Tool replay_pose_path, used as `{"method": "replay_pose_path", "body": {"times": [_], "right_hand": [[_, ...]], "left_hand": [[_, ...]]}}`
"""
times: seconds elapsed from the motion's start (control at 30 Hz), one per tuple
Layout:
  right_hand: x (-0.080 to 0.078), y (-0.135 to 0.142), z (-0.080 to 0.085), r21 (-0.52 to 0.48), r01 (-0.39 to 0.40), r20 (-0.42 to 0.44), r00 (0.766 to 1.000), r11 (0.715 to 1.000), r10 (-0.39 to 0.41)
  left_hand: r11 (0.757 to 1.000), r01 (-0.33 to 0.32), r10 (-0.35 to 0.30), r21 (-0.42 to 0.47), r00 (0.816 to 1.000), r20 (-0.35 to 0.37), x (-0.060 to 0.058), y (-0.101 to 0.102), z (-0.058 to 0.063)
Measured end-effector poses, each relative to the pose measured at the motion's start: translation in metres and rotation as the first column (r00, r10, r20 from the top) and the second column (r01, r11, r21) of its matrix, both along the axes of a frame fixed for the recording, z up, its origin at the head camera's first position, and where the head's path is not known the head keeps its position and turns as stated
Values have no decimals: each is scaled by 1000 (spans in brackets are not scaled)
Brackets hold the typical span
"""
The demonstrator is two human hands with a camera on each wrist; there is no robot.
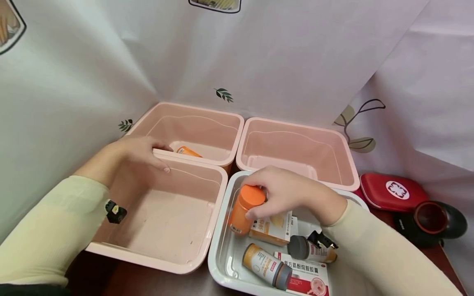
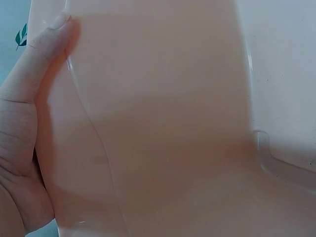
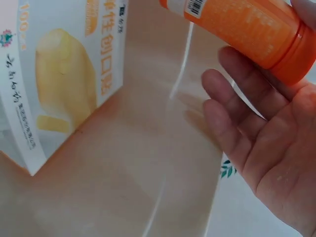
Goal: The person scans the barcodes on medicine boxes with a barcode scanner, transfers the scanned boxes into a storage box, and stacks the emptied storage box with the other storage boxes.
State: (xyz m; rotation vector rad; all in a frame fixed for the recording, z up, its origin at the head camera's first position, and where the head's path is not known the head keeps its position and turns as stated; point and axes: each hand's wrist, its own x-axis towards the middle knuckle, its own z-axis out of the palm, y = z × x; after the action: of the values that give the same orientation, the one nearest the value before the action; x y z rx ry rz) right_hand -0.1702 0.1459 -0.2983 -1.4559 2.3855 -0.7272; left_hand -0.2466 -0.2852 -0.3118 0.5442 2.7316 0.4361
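Note:
My right hand grips an orange bottle near its orange cap, over the left side of a white bin. In the right wrist view the bottle lies across the upper right, beside the fingers. Just beside it is a white and yellow box with a finger pictured on it. My left hand holds the rim of the front pink bin, thumb inside its back wall, fingers over the back left pink bin. In the left wrist view those fingers are hidden behind the wall.
An orange bottle lies in the back left bin. Another pink bin stands back right. The white bin also holds grey-capped bottles and a red and white box. Right are a red case and a black object.

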Motion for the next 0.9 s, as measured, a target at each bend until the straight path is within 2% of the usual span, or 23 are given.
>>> {"method": "replay_pose_path", "body": {"times": [0.2, 0.3, 0.37, 0.5, 0.57, 0.73, 0.83, 0.9], "right_hand": [[-8, 14, 8, -125, 112, 27, 994, 986, -109], [-12, 21, 10, -226, 186, 121, 979, 956, -162], [-14, 25, 11, -298, 239, 205, 962, 924, -183], [-16, 33, 12, -396, 371, 322, 913, 840, -251], [-16, 36, 15, -416, 444, 368, 880, 793, -300], [-12, 50, 34, -404, 607, 513, 770, 684, -380], [-10, 63, 48, -412, 662, 591, 718, 627, -369], [-9, 72, 55, -433, 680, 619, 702, 592, -353]], "left_hand": [[1000, 3, -3, 27, 1000, 12, -1, 3, -1], [1000, -6, 6, 20, 1000, 14, -2, 5, -1], [1000, -6, 6, 16, 1000, 14, -2, 6, -1], [1000, 8, -8, 14, 1000, 13, -6, 9, -3], [1000, 14, -14, 18, 1000, 14, -8, 10, -4], [1000, 28, -28, 3, 999, -15, -11, 15, -5], [999, 35, -36, -33, 998, -42, -13, 16, -5], [998, 39, -41, -40, 998, -43, -15, 17, -5]]}}
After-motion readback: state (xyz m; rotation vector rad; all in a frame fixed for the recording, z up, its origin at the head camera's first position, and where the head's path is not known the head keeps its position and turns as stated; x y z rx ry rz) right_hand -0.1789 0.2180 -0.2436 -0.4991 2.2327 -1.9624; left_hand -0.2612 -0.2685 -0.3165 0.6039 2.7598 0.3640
